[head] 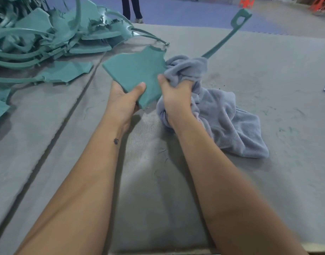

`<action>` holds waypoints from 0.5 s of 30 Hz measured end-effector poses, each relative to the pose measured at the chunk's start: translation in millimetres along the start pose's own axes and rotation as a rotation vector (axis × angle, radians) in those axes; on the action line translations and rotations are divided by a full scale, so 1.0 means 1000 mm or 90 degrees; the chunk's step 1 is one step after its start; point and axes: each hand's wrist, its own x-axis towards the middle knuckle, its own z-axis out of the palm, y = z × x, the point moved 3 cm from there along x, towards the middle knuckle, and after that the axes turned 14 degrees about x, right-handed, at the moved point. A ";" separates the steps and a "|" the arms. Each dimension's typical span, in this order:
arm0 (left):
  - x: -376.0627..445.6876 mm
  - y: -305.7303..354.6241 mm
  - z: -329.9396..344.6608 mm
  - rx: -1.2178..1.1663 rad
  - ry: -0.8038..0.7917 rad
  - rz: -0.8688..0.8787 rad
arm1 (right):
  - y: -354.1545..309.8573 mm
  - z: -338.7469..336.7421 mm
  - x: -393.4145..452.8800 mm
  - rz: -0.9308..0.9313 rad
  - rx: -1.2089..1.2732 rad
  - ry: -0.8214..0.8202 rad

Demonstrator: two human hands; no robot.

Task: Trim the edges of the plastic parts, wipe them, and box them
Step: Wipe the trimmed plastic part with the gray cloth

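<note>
Head view: we judge we are at the wiping step.
Our left hand [127,97] grips the plastic part [137,75]; our right hand [173,96] clutches the cloth [222,115], which next must rub its face.

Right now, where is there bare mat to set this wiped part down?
Bare grey mat lies right of the long green handle and beyond the grey cloth. More lies near, between the forearms. The left is crowded with the green scrap pile.
</note>
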 end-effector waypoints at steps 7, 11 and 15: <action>0.001 0.005 -0.004 -0.014 -0.036 0.001 | -0.006 -0.013 0.016 0.036 -0.087 -0.017; 0.001 0.008 -0.005 -0.001 -0.082 -0.004 | -0.022 -0.030 0.028 -0.046 -0.107 -0.028; 0.003 0.006 -0.017 0.063 -0.089 -0.029 | -0.025 -0.047 0.036 -0.056 -0.079 -0.020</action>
